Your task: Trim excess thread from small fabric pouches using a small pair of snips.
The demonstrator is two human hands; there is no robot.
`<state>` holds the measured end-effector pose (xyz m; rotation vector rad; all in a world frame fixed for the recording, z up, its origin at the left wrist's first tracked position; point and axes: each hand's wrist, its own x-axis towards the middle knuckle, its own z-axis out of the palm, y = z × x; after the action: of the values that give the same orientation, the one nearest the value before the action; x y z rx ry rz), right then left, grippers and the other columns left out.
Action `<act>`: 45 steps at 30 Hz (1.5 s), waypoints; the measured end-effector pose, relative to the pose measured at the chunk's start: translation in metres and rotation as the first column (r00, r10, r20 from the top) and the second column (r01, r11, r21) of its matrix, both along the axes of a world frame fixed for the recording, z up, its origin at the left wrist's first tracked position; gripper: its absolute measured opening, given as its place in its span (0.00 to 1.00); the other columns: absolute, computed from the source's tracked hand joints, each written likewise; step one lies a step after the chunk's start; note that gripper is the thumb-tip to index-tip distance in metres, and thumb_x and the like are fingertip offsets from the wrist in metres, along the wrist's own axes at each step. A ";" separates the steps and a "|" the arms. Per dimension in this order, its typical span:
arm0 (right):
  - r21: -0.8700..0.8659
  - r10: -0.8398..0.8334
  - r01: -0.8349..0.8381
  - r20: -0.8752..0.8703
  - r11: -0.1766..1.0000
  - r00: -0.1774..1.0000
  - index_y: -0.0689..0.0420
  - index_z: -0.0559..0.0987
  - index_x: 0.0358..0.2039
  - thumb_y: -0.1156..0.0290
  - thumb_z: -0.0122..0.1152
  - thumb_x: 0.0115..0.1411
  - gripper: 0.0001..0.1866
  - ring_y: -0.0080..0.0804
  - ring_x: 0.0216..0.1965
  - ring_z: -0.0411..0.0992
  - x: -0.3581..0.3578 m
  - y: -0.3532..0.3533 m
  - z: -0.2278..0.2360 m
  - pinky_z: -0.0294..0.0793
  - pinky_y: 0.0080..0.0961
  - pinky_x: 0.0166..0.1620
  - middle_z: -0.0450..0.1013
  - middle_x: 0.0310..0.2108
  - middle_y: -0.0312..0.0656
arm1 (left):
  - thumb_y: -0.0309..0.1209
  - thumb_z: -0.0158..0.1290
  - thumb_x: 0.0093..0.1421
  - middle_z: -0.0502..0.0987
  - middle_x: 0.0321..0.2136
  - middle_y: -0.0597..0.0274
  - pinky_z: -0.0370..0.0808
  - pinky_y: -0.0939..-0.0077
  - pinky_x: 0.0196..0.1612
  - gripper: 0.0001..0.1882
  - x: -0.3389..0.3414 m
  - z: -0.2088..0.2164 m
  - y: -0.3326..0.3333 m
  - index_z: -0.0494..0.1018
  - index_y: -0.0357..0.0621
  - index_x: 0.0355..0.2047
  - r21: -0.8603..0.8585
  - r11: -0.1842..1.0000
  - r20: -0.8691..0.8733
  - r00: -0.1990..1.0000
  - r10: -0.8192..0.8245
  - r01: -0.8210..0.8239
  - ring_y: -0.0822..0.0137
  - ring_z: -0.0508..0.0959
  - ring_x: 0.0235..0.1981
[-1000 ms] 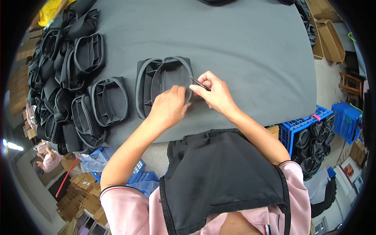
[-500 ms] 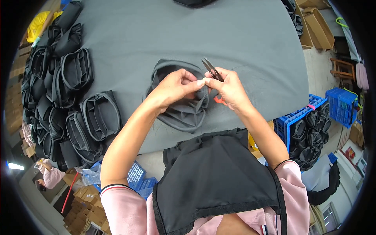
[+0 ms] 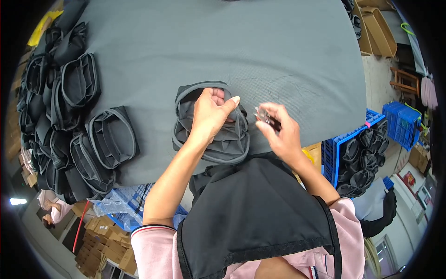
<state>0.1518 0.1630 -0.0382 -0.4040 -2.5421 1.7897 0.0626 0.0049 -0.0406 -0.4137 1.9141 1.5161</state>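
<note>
A black fabric pouch with inner dividers and a piped rim lies unzipped on the grey-covered table, close to the front edge. My left hand reaches into its mouth, fingers curled inside and thumb at the right rim, gripping the fabric. Just right of the pouch, apart from it, my right hand is closed around dark thread snips. Their tips point up and left, toward the pouch; part of their handle is hidden in the palm.
Many similar black pouches are heaped along the table's left side. A blue crate full of pouches stands beyond the right edge, with another blue crate farther off. Cardboard boxes are stacked at lower left, where another person is visible.
My right hand has drawn away from my left, down and to the right, with the snips. The pouch sits slightly nearer to me, and my left hand remains at its rim.
</note>
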 end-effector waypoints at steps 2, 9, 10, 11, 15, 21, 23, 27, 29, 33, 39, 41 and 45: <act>-0.008 0.043 -0.043 0.055 0.999 0.998 0.59 0.72 0.38 0.71 0.60 0.53 0.12 0.19 0.25 0.69 0.010 0.005 0.006 0.70 0.21 0.31 0.72 0.27 0.36 | 0.32 0.60 0.49 0.72 0.27 0.58 0.75 0.79 0.23 0.22 0.003 -0.002 0.001 0.66 0.28 0.38 -0.030 0.998 -0.021 0.998 0.058 -0.059 0.72 0.73 0.25; -0.581 0.145 0.118 0.386 0.805 0.911 0.62 0.72 0.37 0.74 0.58 0.55 0.10 0.15 0.28 0.67 0.004 0.005 0.002 0.67 0.14 0.34 0.70 0.27 0.33 | 0.31 0.60 0.49 0.72 0.24 0.59 0.74 0.80 0.23 0.21 0.009 -0.004 0.008 0.67 0.28 0.36 -0.060 0.992 -0.077 0.991 0.111 -0.115 0.74 0.72 0.22; -0.552 0.118 0.101 0.347 0.828 0.931 0.61 0.73 0.37 0.74 0.59 0.55 0.10 0.16 0.28 0.68 0.003 0.003 0.000 0.67 0.15 0.33 0.71 0.26 0.33 | 0.31 0.60 0.48 0.72 0.24 0.60 0.74 0.80 0.23 0.21 0.010 -0.006 0.008 0.67 0.28 0.36 -0.058 0.991 -0.089 0.989 0.116 -0.121 0.75 0.72 0.22; -0.521 0.093 0.085 0.305 0.849 0.948 0.61 0.73 0.36 0.74 0.59 0.54 0.10 0.17 0.27 0.69 0.002 0.001 -0.001 0.68 0.16 0.32 0.71 0.26 0.34 | 0.31 0.61 0.48 0.72 0.24 0.60 0.74 0.80 0.23 0.21 0.011 -0.007 0.008 0.67 0.28 0.35 -0.054 0.990 -0.102 0.987 0.122 -0.128 0.75 0.72 0.22; -0.012 0.104 -0.103 0.043 0.995 0.994 0.59 0.74 0.35 0.73 0.61 0.52 0.10 0.23 0.27 0.72 -0.001 -0.002 0.004 0.69 0.19 0.31 0.71 0.25 0.36 | 0.31 0.61 0.48 0.72 0.24 0.60 0.74 0.80 0.23 0.21 0.011 -0.009 0.007 0.67 0.28 0.36 -0.074 0.990 -0.116 0.987 0.108 -0.117 0.75 0.72 0.22; 0.486 0.263 -0.146 -0.180 0.862 0.948 0.57 0.75 0.34 0.70 0.63 0.48 0.12 0.33 0.23 0.70 -0.004 -0.001 0.009 0.68 0.27 0.27 0.69 0.23 0.37 | 0.31 0.61 0.48 0.73 0.25 0.59 0.73 0.80 0.23 0.21 0.010 -0.006 0.008 0.66 0.28 0.36 -0.048 0.990 -0.090 0.988 0.125 -0.129 0.75 0.72 0.23; 0.519 0.277 -0.149 -0.176 0.841 0.945 0.57 0.76 0.33 0.73 0.64 0.47 0.11 0.37 0.22 0.69 -0.006 -0.002 0.013 0.67 0.28 0.26 0.71 0.23 0.39 | 0.31 0.60 0.49 0.73 0.25 0.58 0.74 0.80 0.23 0.21 0.009 -0.004 0.008 0.66 0.28 0.36 -0.060 0.992 -0.106 0.989 0.105 -0.112 0.75 0.73 0.23; 0.572 0.296 -0.142 -0.186 0.808 0.937 0.57 0.76 0.33 0.72 0.64 0.46 0.11 0.38 0.22 0.69 -0.009 -0.003 0.016 0.66 0.29 0.25 0.71 0.23 0.39 | 0.31 0.60 0.49 0.73 0.25 0.58 0.74 0.79 0.23 0.21 0.008 -0.004 0.008 0.66 0.28 0.36 -0.056 0.993 -0.086 0.991 0.102 -0.107 0.74 0.73 0.22; 0.592 0.319 -0.155 -0.182 0.791 0.930 0.58 0.76 0.32 0.75 0.63 0.49 0.09 0.30 0.22 0.70 -0.009 -0.002 0.015 0.66 0.25 0.26 0.71 0.22 0.37 | 0.31 0.61 0.48 0.73 0.24 0.58 0.75 0.79 0.23 0.21 0.008 -0.004 0.007 0.66 0.27 0.36 -0.040 0.993 -0.083 0.991 0.107 -0.110 0.74 0.73 0.22; 0.066 0.056 -0.061 0.081 0.996 0.995 0.58 0.74 0.35 0.73 0.63 0.51 0.11 0.24 0.27 0.71 0.003 -0.002 0.005 0.69 0.18 0.33 0.71 0.26 0.35 | 0.35 0.60 0.50 0.73 0.23 0.60 0.73 0.79 0.23 0.20 0.008 -0.004 0.004 0.68 0.30 0.34 -0.059 0.992 -0.104 0.989 0.101 -0.107 0.75 0.73 0.22; -0.454 -0.026 0.200 0.361 0.868 0.932 0.61 0.72 0.35 0.75 0.63 0.52 0.11 0.15 0.30 0.67 0.002 -0.013 -0.009 0.68 0.15 0.36 0.72 0.29 0.34 | 0.60 0.48 0.50 0.75 0.27 0.53 0.69 0.64 0.41 0.33 0.011 0.034 -0.013 0.74 0.36 0.27 -0.472 0.722 -0.124 0.773 -0.622 0.505 0.55 0.74 0.36; -0.288 0.010 0.125 0.425 0.949 0.905 0.62 0.73 0.32 0.77 0.62 0.51 0.08 0.14 0.29 0.66 0.000 -0.013 -0.011 0.67 0.14 0.33 0.68 0.28 0.31 | 0.55 0.57 0.45 0.72 0.30 0.52 0.68 0.65 0.42 0.31 0.029 0.031 -0.011 0.72 0.33 0.29 -0.643 0.577 -0.249 0.576 -0.779 0.504 0.56 0.71 0.37; -0.106 -0.005 0.020 0.143 0.994 0.990 0.63 0.75 0.30 0.78 0.61 0.52 0.05 0.15 0.26 0.67 0.006 -0.014 -0.027 0.66 0.14 0.30 0.70 0.23 0.31 | 0.42 0.55 0.47 0.71 0.29 0.50 0.70 0.62 0.41 0.22 0.029 0.026 0.000 0.70 0.30 0.27 -0.675 0.503 -0.150 0.567 -0.810 0.540 0.53 0.71 0.36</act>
<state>0.1575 0.1491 -0.0651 -0.5694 -2.5334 1.9673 0.0915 0.0052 -0.0149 0.5368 2.4491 0.4659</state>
